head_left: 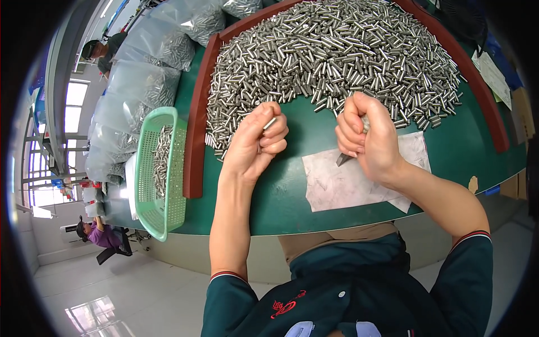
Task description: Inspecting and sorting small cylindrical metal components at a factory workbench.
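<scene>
In the head view, the left hand (pixel 255 139) curls snugly around a small metal pin (pixel 269 123), near the centre. At two o'clock, the right hand (pixel 375 135) is fisted on a dark pointed tool (pixel 343 160), over a stained sheet (pixel 331 188). The pin pile (pixel 337 56) spans eleven to two; a green basket (pixel 144 180) sits at nine.

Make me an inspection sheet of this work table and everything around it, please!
Surface: green tabletop, bordered by red-brown bars.
Job's things: big heap of small silvery metal cylinders; more inside a mint-green perforated plastic basket.
Clutter: smudged white sheet; translucent plastic bags of small parts.
Hands: left hand pinches one silvery cylinder; right hand is closed around a mostly hidden dark-tipped object.
Cables: none I can make out.
Surroundings: pale floor; two people at left.
</scene>
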A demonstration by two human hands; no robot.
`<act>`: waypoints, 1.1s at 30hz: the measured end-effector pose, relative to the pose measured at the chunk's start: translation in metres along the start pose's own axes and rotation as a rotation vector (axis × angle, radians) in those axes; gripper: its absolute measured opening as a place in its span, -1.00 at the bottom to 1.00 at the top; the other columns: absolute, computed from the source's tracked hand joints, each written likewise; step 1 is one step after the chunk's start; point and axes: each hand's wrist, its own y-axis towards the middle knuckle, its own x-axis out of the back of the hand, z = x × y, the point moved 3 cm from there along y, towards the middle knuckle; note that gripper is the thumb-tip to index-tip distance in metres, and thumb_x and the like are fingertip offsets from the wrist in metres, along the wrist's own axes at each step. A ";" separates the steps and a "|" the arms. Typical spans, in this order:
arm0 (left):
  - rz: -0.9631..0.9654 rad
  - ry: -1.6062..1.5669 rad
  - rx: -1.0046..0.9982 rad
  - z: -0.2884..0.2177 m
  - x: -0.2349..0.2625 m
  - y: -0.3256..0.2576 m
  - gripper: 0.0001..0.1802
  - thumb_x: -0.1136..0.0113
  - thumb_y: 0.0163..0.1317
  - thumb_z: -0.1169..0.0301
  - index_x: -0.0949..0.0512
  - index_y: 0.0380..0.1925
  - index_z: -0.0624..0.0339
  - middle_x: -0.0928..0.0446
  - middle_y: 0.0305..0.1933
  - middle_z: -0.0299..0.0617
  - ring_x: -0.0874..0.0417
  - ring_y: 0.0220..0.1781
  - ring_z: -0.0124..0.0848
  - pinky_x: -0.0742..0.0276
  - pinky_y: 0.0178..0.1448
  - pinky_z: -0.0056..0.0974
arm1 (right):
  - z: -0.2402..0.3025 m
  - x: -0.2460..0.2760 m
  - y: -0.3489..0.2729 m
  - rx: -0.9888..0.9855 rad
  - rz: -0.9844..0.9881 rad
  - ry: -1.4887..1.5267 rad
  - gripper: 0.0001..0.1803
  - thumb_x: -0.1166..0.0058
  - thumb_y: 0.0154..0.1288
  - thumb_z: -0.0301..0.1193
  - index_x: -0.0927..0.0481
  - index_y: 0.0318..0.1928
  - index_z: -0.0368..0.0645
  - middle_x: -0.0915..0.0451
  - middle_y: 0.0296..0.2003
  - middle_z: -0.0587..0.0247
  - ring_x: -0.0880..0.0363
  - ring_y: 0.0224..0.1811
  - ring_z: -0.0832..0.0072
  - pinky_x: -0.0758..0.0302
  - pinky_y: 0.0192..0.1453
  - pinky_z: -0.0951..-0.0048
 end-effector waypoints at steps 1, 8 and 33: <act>0.032 -0.173 0.037 0.002 0.001 -0.001 -0.84 0.16 0.28 0.40 -0.34 -0.34 0.28 -0.11 -0.60 -0.37 -0.06 -0.62 -0.63 -0.02 -0.62 -0.56 | 0.001 -0.001 0.000 0.001 -0.004 0.000 -0.62 0.43 0.26 -0.26 -0.07 -0.69 -0.06 0.01 -0.85 0.48 0.15 -0.83 0.69 0.08 -0.73 0.60; -0.029 0.389 0.119 0.012 -0.011 -0.004 -0.82 0.10 0.23 0.37 -0.37 -0.44 0.27 -0.18 -0.61 -0.38 -0.12 -0.59 -0.62 -0.08 -0.59 -0.56 | 0.002 0.000 0.000 -0.007 -0.007 0.025 -0.65 0.42 0.22 -0.32 -0.08 -0.71 -0.10 -0.03 -0.84 0.44 0.07 -0.83 0.68 0.04 -0.75 0.61; -0.148 1.594 -0.079 0.037 -0.044 -0.017 -0.90 -0.15 -0.03 0.56 -0.43 -0.58 0.34 -0.22 -0.79 -0.32 -0.13 -0.74 -0.60 -0.08 -0.65 -0.42 | -0.003 -0.003 -0.006 0.089 0.027 0.075 -0.59 0.46 0.29 -0.24 -0.09 -0.71 -0.05 -0.01 -0.85 0.48 0.13 -0.80 0.69 0.09 -0.68 0.61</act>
